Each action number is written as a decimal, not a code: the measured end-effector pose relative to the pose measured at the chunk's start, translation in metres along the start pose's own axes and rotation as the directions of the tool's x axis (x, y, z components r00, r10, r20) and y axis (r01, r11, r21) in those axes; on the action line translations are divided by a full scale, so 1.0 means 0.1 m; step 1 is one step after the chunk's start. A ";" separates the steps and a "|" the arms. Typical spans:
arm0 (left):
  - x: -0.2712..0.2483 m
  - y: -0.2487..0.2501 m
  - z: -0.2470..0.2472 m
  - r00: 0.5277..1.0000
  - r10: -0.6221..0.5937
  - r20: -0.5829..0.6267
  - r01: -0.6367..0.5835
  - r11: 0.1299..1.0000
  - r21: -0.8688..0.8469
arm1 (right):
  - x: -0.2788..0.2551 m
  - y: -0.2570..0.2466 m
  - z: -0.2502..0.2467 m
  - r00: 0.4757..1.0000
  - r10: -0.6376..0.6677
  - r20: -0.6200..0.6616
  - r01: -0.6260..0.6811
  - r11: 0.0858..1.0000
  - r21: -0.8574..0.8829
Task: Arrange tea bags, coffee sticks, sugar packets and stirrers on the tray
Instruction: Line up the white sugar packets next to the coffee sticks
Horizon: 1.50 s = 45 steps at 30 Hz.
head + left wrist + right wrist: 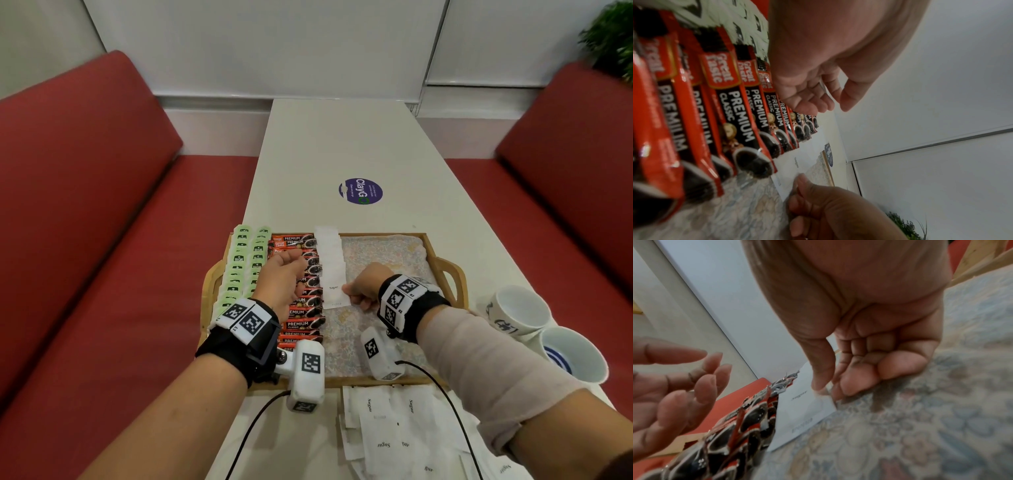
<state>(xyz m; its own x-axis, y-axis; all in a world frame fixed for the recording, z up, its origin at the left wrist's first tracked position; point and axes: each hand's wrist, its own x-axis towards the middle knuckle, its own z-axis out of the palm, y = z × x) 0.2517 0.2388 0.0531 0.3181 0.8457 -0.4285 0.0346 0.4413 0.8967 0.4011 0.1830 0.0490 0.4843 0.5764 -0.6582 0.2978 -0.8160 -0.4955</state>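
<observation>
On the wooden tray (445, 265), green tea bags (239, 270) fill its left edge, coffee sticks (303, 298) beside them. My left hand (281, 281) hovers there, fingers loosely curled, empty. My right hand (363, 287) pinches a sugar packet (335, 291) just right of the sticks.

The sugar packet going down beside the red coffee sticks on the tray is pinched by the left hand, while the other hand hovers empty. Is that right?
Not quite: the right hand pinches the sugar packet, as the head view shows. The left hand hovers empty over the coffee sticks on the tray.
</observation>
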 end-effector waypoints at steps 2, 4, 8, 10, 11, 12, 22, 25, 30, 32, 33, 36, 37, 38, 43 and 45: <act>-0.04 0.00 0.01 1.000 -0.002 0.001 0.002 1.000 0.007 | -0.06 0.02 -0.03 1.000 -0.019 -0.008 0.019 1.000 -0.007; -0.11 0.01 0.05 1.000 0.001 0.017 -0.002 1.000 0.018 | -0.14 0.05 -0.07 0.998 -0.050 -0.033 0.047 0.995 -0.085; -0.31 -0.03 0.15 0.998 -0.007 0.066 0.004 0.999 0.049 | -0.39 0.16 -0.18 0.991 -0.136 -0.019 0.133 0.987 -0.091; -0.44 -0.07 0.19 0.995 -0.008 0.097 0.000 0.996 0.084 | -0.54 0.24 -0.21 0.982 -0.186 -0.012 0.184 0.978 -0.101; -0.51 -0.10 0.20 0.994 -0.012 0.111 0.001 0.995 0.100 | -0.61 0.29 -0.21 0.979 -0.204 -0.011 0.201 0.973 -0.116; -0.58 -0.14 0.21 0.993 -0.019 0.121 0.005 0.993 0.115 | -0.68 0.34 -0.20 0.976 -0.216 -0.013 0.212 0.968 -0.131; -1.21 -0.48 0.20 0.980 -0.119 0.162 0.054 0.933 0.357 | -1.27 1.02 -0.07 0.957 -0.290 -0.017 0.282 0.943 -0.177; -1.35 -0.59 0.20 0.975 -0.162 0.149 0.086 0.903 0.420 | -1.36 1.25 0.02 0.958 -0.284 0.049 0.288 0.938 -0.193; -1.48 -0.72 0.22 0.981 -0.155 0.118 0.075 0.860 0.505 | -1.42 1.49 0.24 0.945 -0.314 0.093 0.328 0.907 -0.264; -1.49 -0.76 0.24 0.983 -0.142 0.119 0.054 0.833 0.551 | -1.44 1.54 0.34 0.929 -0.358 0.090 0.367 0.875 -0.315; -1.51 -0.78 0.24 0.983 -0.146 0.110 0.060 0.826 0.560 | -1.45 1.54 0.38 0.920 -0.378 0.098 0.388 0.856 -0.342; -1.53 -0.85 0.21 0.981 -0.174 0.086 0.090 0.799 0.594 | -1.46 1.54 0.47 0.902 -0.411 0.131 0.423 0.781 -0.460; -1.54 -0.87 0.19 0.980 -0.183 0.076 0.101 0.793 0.601 | -1.46 1.54 0.49 0.900 -0.414 0.136 0.423 0.756 -0.499; -1.55 -0.89 0.18 0.979 -0.194 0.062 0.118 0.785 0.608 | -1.46 1.54 0.52 0.900 -0.414 0.137 0.419 0.737 -0.531; -1.51 -0.99 0.12 0.960 -0.280 0.000 0.225 0.772 0.595 | -1.45 1.57 0.58 0.899 -0.418 0.126 0.413 0.719 -0.560; -1.49 -1.01 0.13 0.955 -0.298 -0.001 0.246 0.787 0.566 | -1.44 1.58 0.59 0.897 -0.423 0.126 0.418 0.725 -0.548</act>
<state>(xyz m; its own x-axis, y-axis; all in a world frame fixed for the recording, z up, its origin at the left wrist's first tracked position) 0.2131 0.0640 0.0277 0.2927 0.6762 -0.6761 0.6418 0.3852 0.6631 0.3293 -0.0268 0.0320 0.2053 0.8678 -0.4525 0.8690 -0.3743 -0.3235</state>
